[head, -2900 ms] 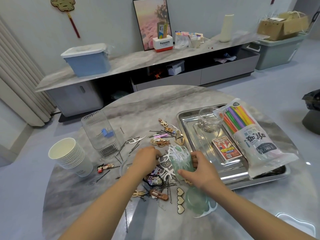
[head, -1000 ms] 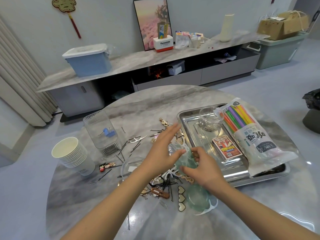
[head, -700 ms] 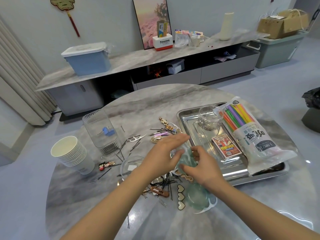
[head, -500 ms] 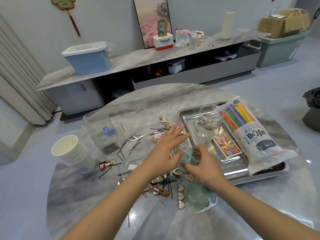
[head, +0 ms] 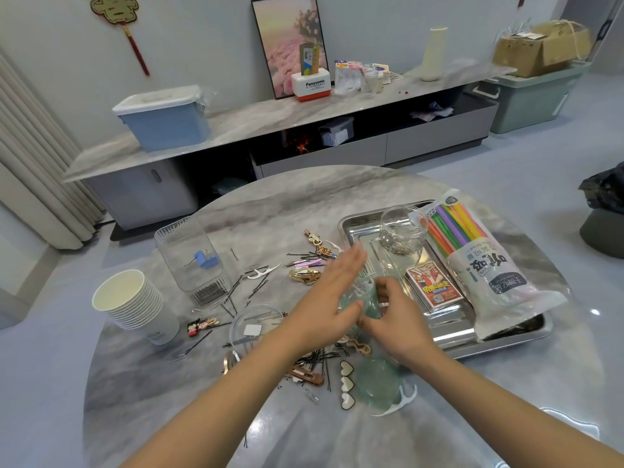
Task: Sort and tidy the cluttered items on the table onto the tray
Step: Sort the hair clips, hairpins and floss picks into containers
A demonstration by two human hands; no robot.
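Here, the right hand (head: pixel 391 319) is pinching a translucent green plastic container (head: pixel 366 300) at the shiny steel tray's (head: pixel 439 336) nine-o'clock edge, the flat, open left hand (head: pixel 329 297) steadying it, likely needing its lid (head: pixel 378 383) next.

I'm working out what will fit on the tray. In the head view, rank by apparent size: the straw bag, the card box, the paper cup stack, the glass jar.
Largest to smallest:
1. straw bag
2. paper cup stack
3. card box and glass jar look alike; no ranking.
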